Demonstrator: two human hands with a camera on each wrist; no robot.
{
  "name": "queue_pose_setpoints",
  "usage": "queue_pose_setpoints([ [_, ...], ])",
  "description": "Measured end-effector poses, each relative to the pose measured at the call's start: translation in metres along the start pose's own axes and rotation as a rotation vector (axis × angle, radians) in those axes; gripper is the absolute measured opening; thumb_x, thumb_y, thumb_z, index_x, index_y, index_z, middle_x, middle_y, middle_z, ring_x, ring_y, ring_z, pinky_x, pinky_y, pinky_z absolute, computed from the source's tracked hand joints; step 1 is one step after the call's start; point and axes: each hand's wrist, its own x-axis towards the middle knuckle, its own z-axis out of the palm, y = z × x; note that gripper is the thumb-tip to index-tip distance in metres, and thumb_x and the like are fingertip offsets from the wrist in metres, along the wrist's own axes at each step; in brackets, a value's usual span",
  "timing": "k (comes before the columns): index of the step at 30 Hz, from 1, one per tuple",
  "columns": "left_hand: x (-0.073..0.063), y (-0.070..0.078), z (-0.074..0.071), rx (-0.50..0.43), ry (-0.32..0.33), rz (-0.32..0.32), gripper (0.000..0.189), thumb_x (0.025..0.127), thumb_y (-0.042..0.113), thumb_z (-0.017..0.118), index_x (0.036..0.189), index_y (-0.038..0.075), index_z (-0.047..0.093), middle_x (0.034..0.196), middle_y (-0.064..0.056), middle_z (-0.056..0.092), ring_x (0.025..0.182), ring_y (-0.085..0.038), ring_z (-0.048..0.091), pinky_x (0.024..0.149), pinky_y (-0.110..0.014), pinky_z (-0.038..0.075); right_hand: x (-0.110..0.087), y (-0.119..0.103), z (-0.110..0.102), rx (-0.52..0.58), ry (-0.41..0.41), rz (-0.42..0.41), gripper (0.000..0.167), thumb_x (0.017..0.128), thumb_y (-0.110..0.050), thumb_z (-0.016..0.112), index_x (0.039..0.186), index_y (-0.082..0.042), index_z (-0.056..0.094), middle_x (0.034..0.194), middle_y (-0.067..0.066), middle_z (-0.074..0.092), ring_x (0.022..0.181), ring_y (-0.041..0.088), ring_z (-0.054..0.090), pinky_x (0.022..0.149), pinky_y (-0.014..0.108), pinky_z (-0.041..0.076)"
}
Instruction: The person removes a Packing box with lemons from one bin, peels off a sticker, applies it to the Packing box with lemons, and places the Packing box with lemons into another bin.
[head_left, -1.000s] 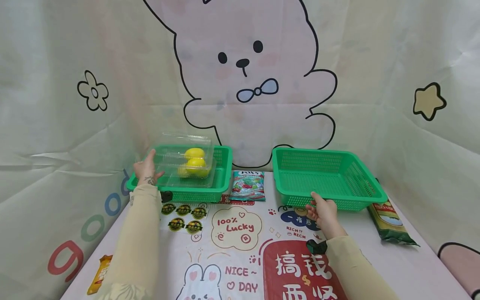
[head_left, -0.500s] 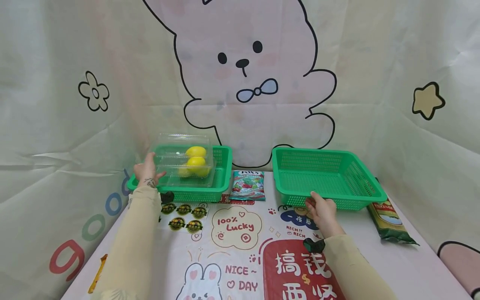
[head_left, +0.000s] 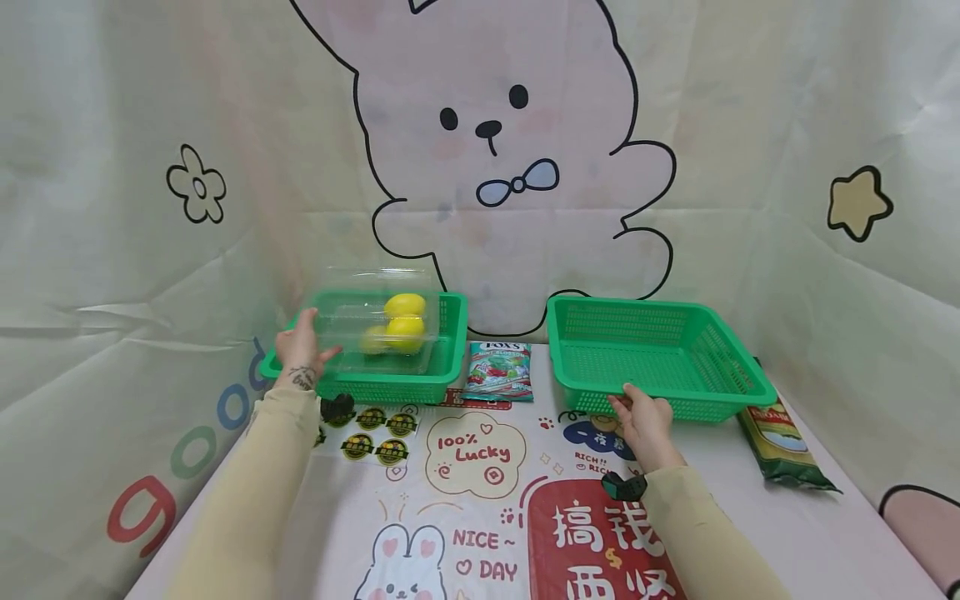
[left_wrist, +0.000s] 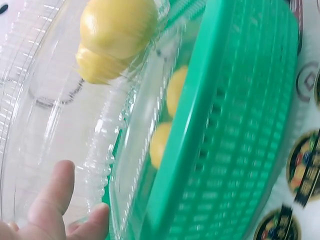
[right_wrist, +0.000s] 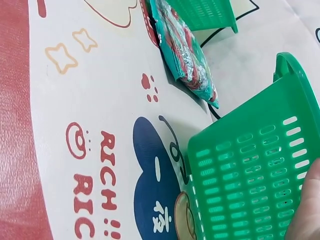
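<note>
- Around the back and sides, a pale backdrop (head_left: pixel 712 250) printed with a large cartoon animal in a blue bow tie, a flower to the left and a star to the right.
- Beneath it all, a table (head_left: pixel 727 467) under a printed cover: "100% Lucky", "NICE ~ DAY", a rabbit, a red panel with white characters.
- On the right of the table, a green slotted basket (head_left: pixel 637 354).
- On the left, well apart from the first, a second green basket (head_left: pixel 390 390).
- Inside that left basket, a clear plastic container (head_left: pixel 360 321), upper part standing above the rim.
- At the right basket's near right side, a green-and-gold packet (head_left: pixel 785 442), one end hidden behind the basket.
- Between the two baskets, just beside the left one, a teal "FOX'S" packet (head_left: pixel 498 372).
- At the container's left end, the left grip (head_left: pixel 302 346) — thumb and forefinger straight and spread apart over the plastic; contact hard to tell.
- At the right basket's near rim, the right grip (head_left: pixel 649 421), fingers partly curled — impossible to tell whether holding the rim or only resting there.
- Through the clear plastic, toward its right end, yellow fruits (head_left: pixel 406 335) in a cluster.
- In front of the left basket, round black labels (head_left: pixel 357 447), partly hidden by the left arm.
</note>
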Motion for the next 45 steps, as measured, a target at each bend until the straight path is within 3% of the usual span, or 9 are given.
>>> queue_pose_setpoints([
  [4,-0.012,-0.003,0.004,-0.021,-0.043,-0.005,0.066,0.088,0.038,0.056,0.139,0.016,0.02,0.141,-0.005,0.012,0.137,-0.02,0.014,0.091,-0.038,0.05,0.0,0.0,-0.001,-0.003,-0.006,-0.005,0.057,0.095,-0.011,0.047,0.14,-0.003,0.012,0.105,0.005,0.036,0.089,0.011,0.055,0.089,0.017,0.048],
  [7,-0.022,-0.007,0.009,-0.031,-0.058,-0.006,0.047,0.089,0.038,0.056,0.12,0.016,0.029,0.117,-0.003,0.026,0.103,-0.014,0.037,0.091,-0.036,0.05,0.001,0.0,-0.001,-0.009,0.0,-0.005,0.056,0.095,-0.011,0.046,0.14,-0.003,0.013,0.105,0.005,0.036,0.089,0.011,0.055,0.089,0.017,0.048],
  [11,-0.034,-0.013,0.014,-0.043,-0.07,0.002,0.039,0.088,0.037,0.058,0.094,0.017,0.024,0.088,0.0,0.023,0.073,-0.011,0.024,0.089,-0.036,0.051,0.0,0.0,-0.001,-0.003,-0.004,-0.004,0.057,0.095,-0.011,0.046,0.141,-0.004,0.013,0.105,0.005,0.036,0.091,0.012,0.054,0.09,0.017,0.048],
  [17,-0.055,-0.022,0.019,-0.058,-0.134,-0.016,0.053,0.089,0.034,0.058,0.127,0.011,0.029,0.123,-0.016,0.032,0.113,-0.035,0.035,0.088,-0.033,0.052,-0.002,-0.001,-0.001,-0.004,-0.016,-0.005,0.058,0.095,-0.011,0.047,0.141,-0.003,0.012,0.105,0.006,0.036,0.089,0.011,0.055,0.09,0.018,0.048],
  [20,-0.066,-0.026,0.02,-0.053,-0.198,-0.039,0.077,0.09,0.034,0.056,0.148,0.012,0.009,0.15,-0.021,0.007,0.13,-0.052,0.017,0.089,-0.032,0.051,-0.003,0.0,-0.001,-0.01,-0.019,-0.012,0.057,0.095,-0.01,0.046,0.14,-0.002,0.013,0.105,0.006,0.037,0.085,0.01,0.056,0.089,0.018,0.048],
  [29,-0.089,-0.047,0.025,-0.01,-0.293,-0.051,0.075,0.091,0.031,0.055,0.146,0.007,0.011,0.149,-0.028,0.009,0.12,-0.055,0.033,0.083,-0.033,0.053,-0.003,-0.001,-0.001,0.009,-0.034,-0.011,0.056,0.095,-0.009,0.046,0.14,-0.004,0.013,0.105,0.005,0.037,0.09,0.011,0.054,0.09,0.019,0.048],
  [36,-0.105,-0.058,0.03,0.034,-0.335,-0.019,0.062,0.091,0.033,0.054,0.14,0.003,0.029,0.138,-0.027,0.031,0.074,-0.03,0.06,0.078,-0.032,0.055,-0.009,0.005,-0.005,0.059,-0.151,0.097,0.019,0.096,-0.025,0.046,0.101,-0.009,0.036,0.093,0.006,0.042,0.083,0.014,0.053,0.092,0.026,0.049],
  [40,-0.119,-0.066,0.032,0.039,-0.348,-0.026,0.069,0.091,0.033,0.054,0.143,0.004,0.02,0.139,-0.029,0.026,0.095,-0.046,0.057,0.078,-0.032,0.055,-0.026,0.012,0.0,-0.071,-0.243,0.115,0.028,0.097,-0.032,0.045,0.103,-0.006,0.038,0.096,0.009,0.043,0.086,0.017,0.054,0.089,0.031,0.051],
  [45,-0.134,-0.077,0.034,0.043,-0.362,-0.034,0.075,0.089,0.034,0.057,0.142,0.003,0.014,0.144,-0.03,0.02,0.114,-0.053,0.045,0.077,-0.031,0.055,-0.055,0.016,0.014,-0.318,-0.386,-0.025,0.051,0.097,-0.034,0.045,0.131,-0.001,0.027,0.124,0.022,0.04,0.094,0.019,0.059,0.088,0.033,0.052],
])
